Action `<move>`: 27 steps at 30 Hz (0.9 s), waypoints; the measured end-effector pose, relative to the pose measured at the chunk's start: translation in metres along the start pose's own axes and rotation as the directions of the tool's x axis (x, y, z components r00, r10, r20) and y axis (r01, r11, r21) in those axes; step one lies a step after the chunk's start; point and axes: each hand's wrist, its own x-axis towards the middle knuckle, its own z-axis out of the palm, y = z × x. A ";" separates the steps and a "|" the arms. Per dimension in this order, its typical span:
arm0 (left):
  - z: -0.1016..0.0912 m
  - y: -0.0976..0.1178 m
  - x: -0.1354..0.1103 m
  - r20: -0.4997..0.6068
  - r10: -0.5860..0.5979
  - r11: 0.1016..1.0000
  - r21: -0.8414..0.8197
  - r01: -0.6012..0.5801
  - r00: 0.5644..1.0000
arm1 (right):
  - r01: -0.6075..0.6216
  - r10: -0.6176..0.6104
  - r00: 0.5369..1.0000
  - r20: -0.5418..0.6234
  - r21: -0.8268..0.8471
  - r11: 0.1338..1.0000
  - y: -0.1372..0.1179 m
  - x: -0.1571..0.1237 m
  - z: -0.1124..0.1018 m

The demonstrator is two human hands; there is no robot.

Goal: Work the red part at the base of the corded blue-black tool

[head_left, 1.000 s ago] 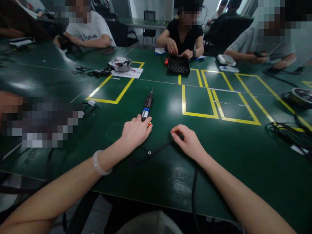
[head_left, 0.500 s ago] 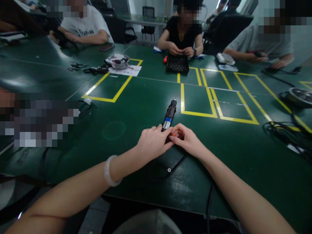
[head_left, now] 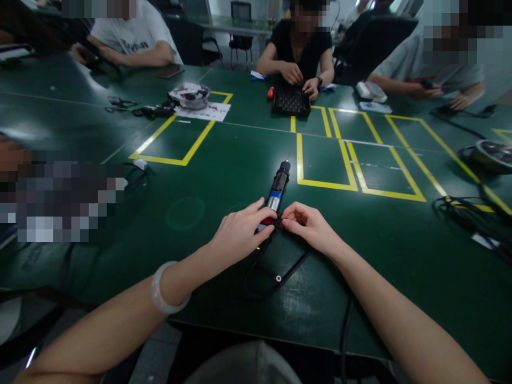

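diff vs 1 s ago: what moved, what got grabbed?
The left hand slid the electric screwdriver rightward, toward the yellow-taped rectangle. The right hand, earlier apart beside the cable, closed in; both hands now pinch the tool's rear end. The black tray stayed put.

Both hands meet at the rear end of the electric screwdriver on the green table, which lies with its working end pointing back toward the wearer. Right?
No. The head view shows the electric screwdriver lying with its working end pointing away from the wearer. The left hand and right hand do meet at its rear end on the green table.
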 end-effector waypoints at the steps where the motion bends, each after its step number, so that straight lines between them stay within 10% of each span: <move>1: 0.000 0.000 0.000 -0.008 0.011 1.000 -0.006 -0.011 1.000 | -0.003 0.003 1.000 -0.003 0.000 1.000 0.000 0.000 0.000; 27: -0.011 -0.007 0.009 0.015 0.142 0.982 0.123 -0.142 0.990 | -0.016 0.016 0.999 -0.038 0.011 1.000 0.000 0.001 0.005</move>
